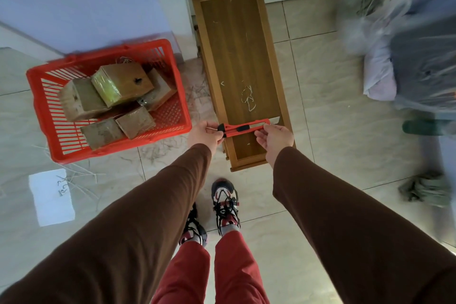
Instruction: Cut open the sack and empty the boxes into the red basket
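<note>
A red utility knife (243, 127) with its blade out to the right is held over the near end of a wooden bench (234, 57). My left hand (204, 134) grips its black rear end and my right hand (275, 138) pinches the front end near the blade. The red basket (39, 106) stands on the floor to the left and holds several brown boxes (123, 84). A blurred plastic sack (404, 57) lies at the far right.
Loose string scraps lie on the bench and straw on the tiled floor around the basket. A white sheet of paper (51, 196) lies at lower left. A grey-green cloth (427, 189) lies at right. My feet (224, 205) stand below the bench's near end.
</note>
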Motion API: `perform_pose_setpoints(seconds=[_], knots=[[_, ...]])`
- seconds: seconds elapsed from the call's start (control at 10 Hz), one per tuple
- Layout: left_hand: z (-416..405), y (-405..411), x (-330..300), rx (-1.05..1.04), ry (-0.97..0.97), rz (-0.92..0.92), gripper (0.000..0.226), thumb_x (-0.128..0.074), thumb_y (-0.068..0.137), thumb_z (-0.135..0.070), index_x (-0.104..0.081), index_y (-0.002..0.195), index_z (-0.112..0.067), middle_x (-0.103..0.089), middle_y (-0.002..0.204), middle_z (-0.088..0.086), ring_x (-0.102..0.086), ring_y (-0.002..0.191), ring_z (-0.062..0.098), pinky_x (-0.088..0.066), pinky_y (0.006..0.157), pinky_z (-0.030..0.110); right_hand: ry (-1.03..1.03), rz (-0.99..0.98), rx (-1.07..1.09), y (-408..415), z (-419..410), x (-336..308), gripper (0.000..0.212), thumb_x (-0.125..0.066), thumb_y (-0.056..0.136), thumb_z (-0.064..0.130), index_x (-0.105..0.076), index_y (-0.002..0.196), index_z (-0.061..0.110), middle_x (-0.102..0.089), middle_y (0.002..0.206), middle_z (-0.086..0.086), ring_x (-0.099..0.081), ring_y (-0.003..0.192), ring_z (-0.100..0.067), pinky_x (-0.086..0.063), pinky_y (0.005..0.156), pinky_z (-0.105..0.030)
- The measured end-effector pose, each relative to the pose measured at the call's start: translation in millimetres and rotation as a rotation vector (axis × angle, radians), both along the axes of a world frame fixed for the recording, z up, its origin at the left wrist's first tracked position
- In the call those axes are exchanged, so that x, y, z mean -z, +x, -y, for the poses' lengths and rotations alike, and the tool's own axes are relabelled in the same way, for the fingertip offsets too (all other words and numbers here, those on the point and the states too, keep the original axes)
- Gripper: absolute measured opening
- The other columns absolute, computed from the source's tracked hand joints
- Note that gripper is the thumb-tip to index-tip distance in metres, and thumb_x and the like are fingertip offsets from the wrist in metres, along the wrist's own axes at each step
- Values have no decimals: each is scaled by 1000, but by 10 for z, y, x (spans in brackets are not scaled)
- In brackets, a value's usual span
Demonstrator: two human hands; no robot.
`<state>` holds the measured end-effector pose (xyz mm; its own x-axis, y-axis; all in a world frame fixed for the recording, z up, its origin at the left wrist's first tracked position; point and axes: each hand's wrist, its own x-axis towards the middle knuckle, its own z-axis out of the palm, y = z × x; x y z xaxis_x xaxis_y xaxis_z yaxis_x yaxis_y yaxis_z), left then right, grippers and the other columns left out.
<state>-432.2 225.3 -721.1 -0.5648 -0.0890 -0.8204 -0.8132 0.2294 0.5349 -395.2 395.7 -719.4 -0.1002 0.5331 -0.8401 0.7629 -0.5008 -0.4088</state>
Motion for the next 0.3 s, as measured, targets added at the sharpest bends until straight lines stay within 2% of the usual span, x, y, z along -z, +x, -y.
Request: perform_pose_setpoints(seconds=[0.1, 0.2, 0.3], knots=[[-9, 18, -29, 15, 12, 4, 22, -63, 88, 12, -60, 93, -9, -67, 86, 12, -73, 92, 31, -61, 89, 43, -18, 38, -24, -9, -25, -18, 11, -73, 98, 24, -71, 107, 17, -80, 90, -5, -80, 73, -12, -66, 64, -25], [3, 59, -71, 27, -8, 24, 24, -63, 87, 12, -60, 98, -9, -64, 79, 9, -70, 84, 29, -60, 91, 47, -25, 83, -54, -20, -47, -68, 12, -73, 98, 27, -70, 91, 18, -78, 86, -4, -78, 74, -11, -65, 66, -23], [64, 98, -139, 40, -66, 37, 24, -61, 86, 9, -61, 103, -8, -58, 75, 7, -63, 77, 26, -59, 92, 51, 20, 114, -99, -24, -46, -205, 20, -72, 99, 29, -65, 82, 21, -74, 83, -3, -74, 73, -10, -60, 59, -19]])
